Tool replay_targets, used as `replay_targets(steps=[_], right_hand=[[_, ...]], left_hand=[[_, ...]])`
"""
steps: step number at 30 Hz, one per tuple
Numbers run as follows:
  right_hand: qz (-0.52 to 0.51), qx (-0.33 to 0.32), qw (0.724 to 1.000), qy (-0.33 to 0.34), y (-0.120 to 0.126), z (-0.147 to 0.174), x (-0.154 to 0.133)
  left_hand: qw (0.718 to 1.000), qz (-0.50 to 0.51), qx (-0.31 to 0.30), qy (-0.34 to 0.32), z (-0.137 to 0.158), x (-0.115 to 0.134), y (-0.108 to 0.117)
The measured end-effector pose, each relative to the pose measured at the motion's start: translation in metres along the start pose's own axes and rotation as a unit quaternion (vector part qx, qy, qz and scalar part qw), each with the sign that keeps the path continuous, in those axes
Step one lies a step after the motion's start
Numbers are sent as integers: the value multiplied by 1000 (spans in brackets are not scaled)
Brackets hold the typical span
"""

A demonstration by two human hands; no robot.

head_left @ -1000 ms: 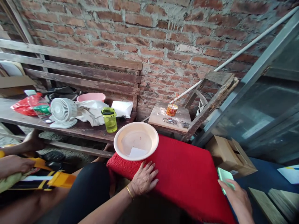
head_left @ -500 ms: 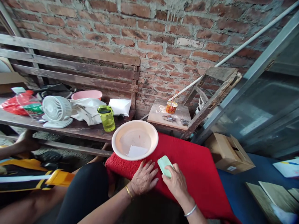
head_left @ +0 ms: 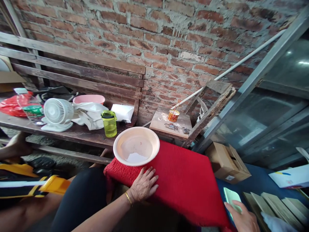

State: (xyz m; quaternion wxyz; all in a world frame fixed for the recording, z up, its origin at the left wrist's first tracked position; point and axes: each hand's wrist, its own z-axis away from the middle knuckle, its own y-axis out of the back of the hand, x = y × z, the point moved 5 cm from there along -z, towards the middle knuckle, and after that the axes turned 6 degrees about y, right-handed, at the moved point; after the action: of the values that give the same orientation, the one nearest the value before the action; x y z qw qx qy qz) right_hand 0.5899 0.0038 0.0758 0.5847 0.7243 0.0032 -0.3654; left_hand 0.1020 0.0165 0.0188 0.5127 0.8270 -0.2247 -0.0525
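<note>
Mint-green slab [head_left: 231, 196]: sat in the R hand [head_left: 244, 216], over the blue surface [head_left: 257, 170], just past the R edge of the red cloth [head_left: 184, 178]; resting or held up, couldn't tell
Slab axis: long side ran at a slant, far end up & to the L, near end covered by fingers
R-hand grip: clasped the slab's near end, thumb on L side, fingers over the R
Basin [head_left: 156, 149] vs slab: lay well apart, to the L & farther from the person, on the cloth's far L part
Nearer hand: R for slab, obviously; L hand [head_left: 144, 185] for basin, just below its near rim, contact unclear
L-hand grip: held nothing, palm down on cloth, fingers spread
Slab look: pale green, flat, rounded corners, approx phone-shaped; partly hidden by fingers, exact ID unclear
Basin look: round, cream/pale, wide rim, upright, w/ a white patch [head_left: 136, 158] at bottom, maybe paper or glare
Near slab: boards [head_left: 272, 204] to the R, cardboard box [head_left: 223, 164] beyond, apart from it
</note>
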Motion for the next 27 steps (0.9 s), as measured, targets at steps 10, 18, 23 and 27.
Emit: replay_targets(steps=[10, 18, 23, 27], right_hand=[[-62, -12, 986, 152, -47, 37, -61], [-26, -140, 907, 396, -115, 114, -157], [-5, -121, 965, 234, -76, 42, -85], [31, -86, 992, 81, -41, -2, -25]], left_hand=[[1000, -17, 20, -3, 1, -3, 3], [1000, -21, -6, 15, -2, -2, 8], [999, -19, -23, 23, -4, 0, 8], [999, -10, -19, 30, -5, 1, 7]])
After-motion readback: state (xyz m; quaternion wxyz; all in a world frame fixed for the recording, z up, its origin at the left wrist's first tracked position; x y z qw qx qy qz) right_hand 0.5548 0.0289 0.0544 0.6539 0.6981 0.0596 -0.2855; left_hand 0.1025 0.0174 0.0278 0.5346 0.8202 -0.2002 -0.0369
